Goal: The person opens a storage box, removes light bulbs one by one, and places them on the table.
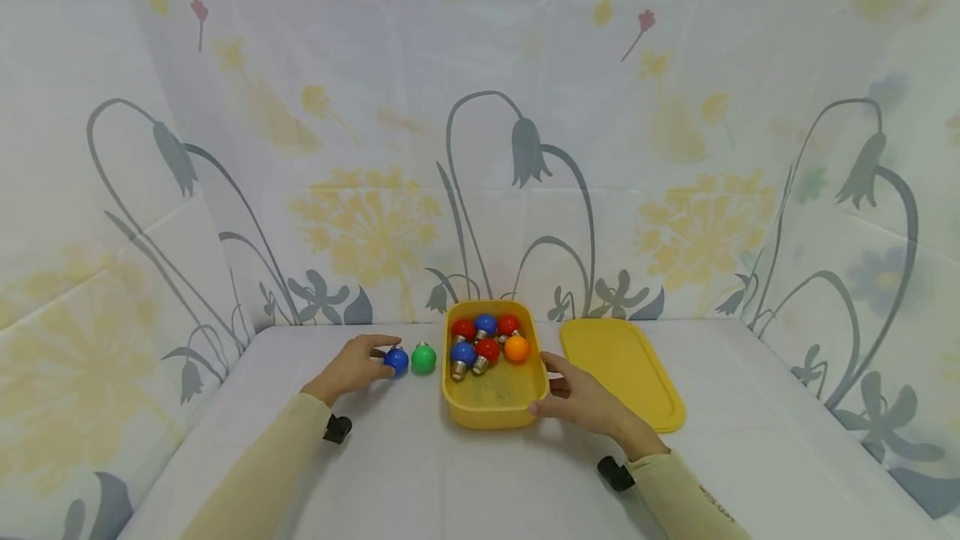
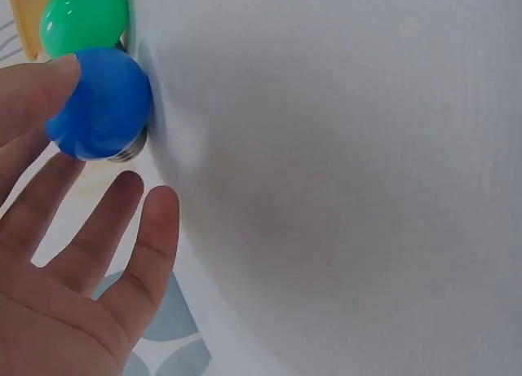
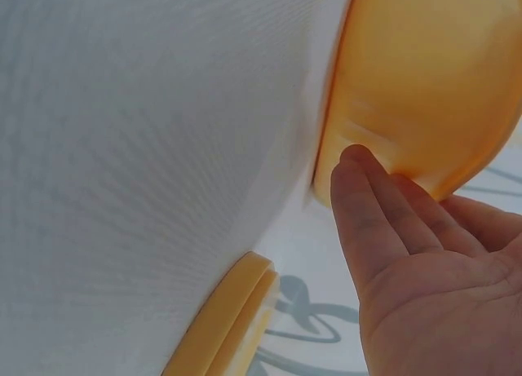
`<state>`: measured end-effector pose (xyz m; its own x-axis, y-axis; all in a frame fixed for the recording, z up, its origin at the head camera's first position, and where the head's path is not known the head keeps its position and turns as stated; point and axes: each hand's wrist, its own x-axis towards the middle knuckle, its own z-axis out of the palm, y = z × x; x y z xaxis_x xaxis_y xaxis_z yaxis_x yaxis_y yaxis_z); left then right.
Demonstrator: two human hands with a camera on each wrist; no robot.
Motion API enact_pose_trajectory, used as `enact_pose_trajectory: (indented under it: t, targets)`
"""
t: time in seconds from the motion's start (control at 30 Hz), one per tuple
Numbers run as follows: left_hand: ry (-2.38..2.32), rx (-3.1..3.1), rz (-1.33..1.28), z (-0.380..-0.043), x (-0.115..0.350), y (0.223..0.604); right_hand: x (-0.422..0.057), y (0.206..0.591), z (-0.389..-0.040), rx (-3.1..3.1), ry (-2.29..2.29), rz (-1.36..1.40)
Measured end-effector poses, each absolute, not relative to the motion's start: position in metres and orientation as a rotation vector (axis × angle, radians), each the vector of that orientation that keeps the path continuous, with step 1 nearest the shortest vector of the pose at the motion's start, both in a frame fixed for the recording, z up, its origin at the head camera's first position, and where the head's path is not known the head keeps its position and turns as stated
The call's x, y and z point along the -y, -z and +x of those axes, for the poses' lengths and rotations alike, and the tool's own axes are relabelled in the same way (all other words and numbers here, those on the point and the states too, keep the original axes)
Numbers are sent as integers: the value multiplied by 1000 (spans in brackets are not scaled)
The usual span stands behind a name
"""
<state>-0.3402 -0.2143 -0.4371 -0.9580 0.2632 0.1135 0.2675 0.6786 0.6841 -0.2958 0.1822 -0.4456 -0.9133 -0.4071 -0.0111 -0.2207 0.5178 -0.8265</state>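
At the left of the yellow plastic box (image 1: 491, 419), my left hand (image 1: 358, 369) pinches a blue light bulb (image 1: 396, 361) between thumb and index finger. In the left wrist view the thumb lies on the blue bulb (image 2: 110, 103), and the other fingers are spread away from it. A green light bulb (image 1: 423, 358) stands beside it, close to the box. Extended fingers of my right hand (image 1: 581, 398) touch the box's right side; the right wrist view shows the fingertips against its outer wall (image 3: 424, 74). Inside the box lie several red and blue bulbs and an orange bulb (image 1: 517, 348).
A flat yellow lid (image 1: 618, 369) lies on the white-covered table (image 1: 375, 482), right of the box and beyond my right hand. Behind the table hangs a white flower-patterned cloth (image 1: 480, 48), which also runs along both sides.
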Motion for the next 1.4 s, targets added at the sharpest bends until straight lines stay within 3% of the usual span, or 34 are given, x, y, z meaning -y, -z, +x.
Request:
enact_pose_trajectory:
  t: [0.43,1.07,1.4]
  targets:
    - [1050,2833,-481,-327,218,418,-181,447,-297,-2563,1338,-510]
    - [1108,2728,-833,-320,149,398,-174,441,-299,-2548,1383,-512]
    - [1125,2737,-896,-326,117,393,-173,441,-300,-2539,1380,-548]
